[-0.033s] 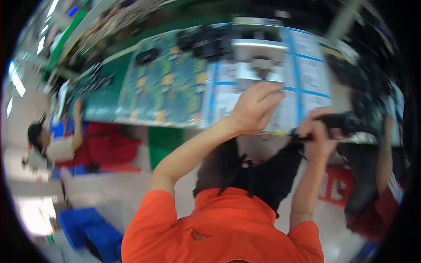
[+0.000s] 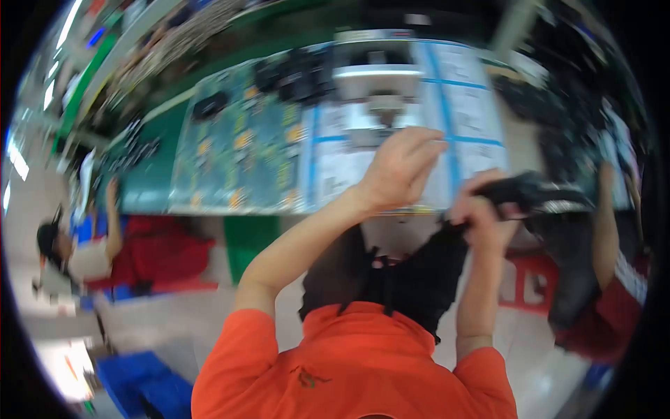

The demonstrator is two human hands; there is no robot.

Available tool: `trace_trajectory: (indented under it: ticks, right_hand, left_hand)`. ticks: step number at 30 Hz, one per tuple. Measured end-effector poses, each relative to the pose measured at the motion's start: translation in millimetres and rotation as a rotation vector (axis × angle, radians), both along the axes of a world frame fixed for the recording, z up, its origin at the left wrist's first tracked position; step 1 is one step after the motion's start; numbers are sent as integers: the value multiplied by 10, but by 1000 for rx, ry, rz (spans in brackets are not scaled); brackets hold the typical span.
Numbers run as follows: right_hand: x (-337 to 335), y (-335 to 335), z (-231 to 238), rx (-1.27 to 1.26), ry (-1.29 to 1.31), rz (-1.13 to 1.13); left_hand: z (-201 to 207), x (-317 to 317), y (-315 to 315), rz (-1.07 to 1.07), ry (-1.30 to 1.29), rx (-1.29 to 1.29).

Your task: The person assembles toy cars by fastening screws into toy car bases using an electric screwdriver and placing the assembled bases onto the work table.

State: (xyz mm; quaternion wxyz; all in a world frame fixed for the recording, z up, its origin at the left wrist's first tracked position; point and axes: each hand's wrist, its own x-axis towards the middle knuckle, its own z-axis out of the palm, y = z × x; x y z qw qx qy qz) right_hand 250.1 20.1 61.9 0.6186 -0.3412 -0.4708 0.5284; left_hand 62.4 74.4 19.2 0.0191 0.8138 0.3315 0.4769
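My left hand [image 2: 401,169] is over the front of the table, just nearer than a grey-and-white metal fixture [image 2: 380,105]. Its fingers are bent and pressed together; whatever they may hold is hidden. To the right, at the table's front edge, my right hand [image 2: 484,213] wraps round a black object [image 2: 520,190], whose kind is too blurred to tell. This object sticks out to the right of my fingers. White sheets [image 2: 474,119] with blue strips lie under and beside the fixture.
A patterned green mat [image 2: 234,157] and black parts [image 2: 296,73] lie left of the fixture. Dark items [image 2: 537,105] crowd the right. One person [image 2: 94,248] sits far left, another person's arm [image 2: 606,223] reaches in at right. A red stool [image 2: 534,283] stands below.
The table and fixture have shifted left in the picture as the view turned. My right hand still grips the black object, and both hands keep nearly the same pose.
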Motion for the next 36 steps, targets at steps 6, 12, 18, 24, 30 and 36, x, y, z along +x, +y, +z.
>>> trace_trajectory:
  ticks: [6, 12, 18, 24, 30, 36]
  right_hand:
    - [246, -349, 475, -166, 148, 375]
    - [579, -440, 593, -123, 204, 349]
    - [800, -453, 438, 59, 34, 310]
    - [838, -397, 437, -26, 1, 294]
    - [750, -123, 484, 136, 37, -6]
    - [29, 485, 666, 517, 230, 44]
  left_hand:
    - [-187, 1466, 1385, -4, -108, -308]
    - [81, 2233, 2248, 594, 206, -766]
    - [148, 2335, 2120, 533, 98, -890]
    - [84, 2101, 1747, -124, -772, -796]
    - [748, 672, 51, -215, -1146, -709]
    - [150, -341, -825, -307, -1709, -959]
